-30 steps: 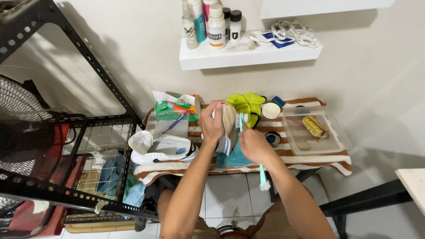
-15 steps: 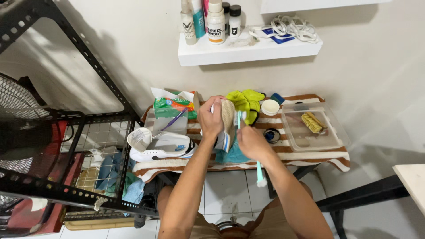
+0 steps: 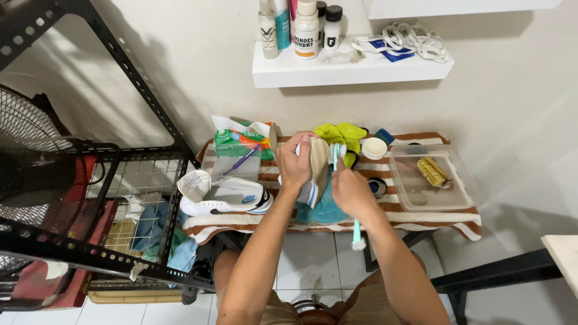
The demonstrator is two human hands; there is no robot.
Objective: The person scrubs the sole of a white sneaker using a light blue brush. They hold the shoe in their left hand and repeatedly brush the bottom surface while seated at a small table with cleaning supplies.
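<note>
Fingers of the left hand point(image 3: 294, 164) clamp a white sneaker point(image 3: 316, 171) sole-up over the striped towel point(image 3: 421, 215); right hand point(image 3: 349, 189) pinches a teal toothbrush point(image 3: 336, 155) at its sole. Looks light, fairly stiff; best gripped midfoot.

A home corner set up for cleaning shoes. A wall shelf point(image 3: 352, 69) holds cleaner bottles point(image 3: 306, 30), and a towel-covered table point(image 3: 433, 216) carries a white sneaker point(image 3: 226, 197) and a brush tub point(image 3: 433, 180) above a tiled floor point(image 3: 313, 259).

Bare forearms without sleeves; tan shorts point(image 3: 367, 304) cover the lap.
</note>
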